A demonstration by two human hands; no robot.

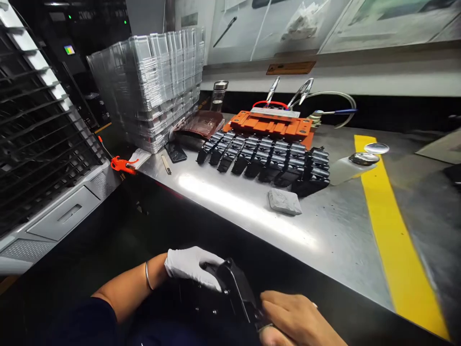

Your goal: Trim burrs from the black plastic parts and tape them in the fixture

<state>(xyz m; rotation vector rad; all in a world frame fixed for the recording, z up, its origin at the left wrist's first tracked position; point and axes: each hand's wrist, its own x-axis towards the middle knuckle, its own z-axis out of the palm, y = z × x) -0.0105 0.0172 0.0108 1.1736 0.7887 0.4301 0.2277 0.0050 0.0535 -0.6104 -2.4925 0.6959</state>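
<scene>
My left hand, in a white glove, is closed around a black moulded part in front of the table edge. The part is tilted, with small round studs along it. My right hand is bare and curled shut at the part's lower right end. Something small shows by its fingers, but I cannot make out what it is. On the metal table beyond, several similar black parts stand in close rows. A grey block lies in front of them.
A tall stack of clear trays stands back left, near a phone, a small flat tool and an orange air gun. An orange fixture sits behind the rows. Yellow tape crosses the right side.
</scene>
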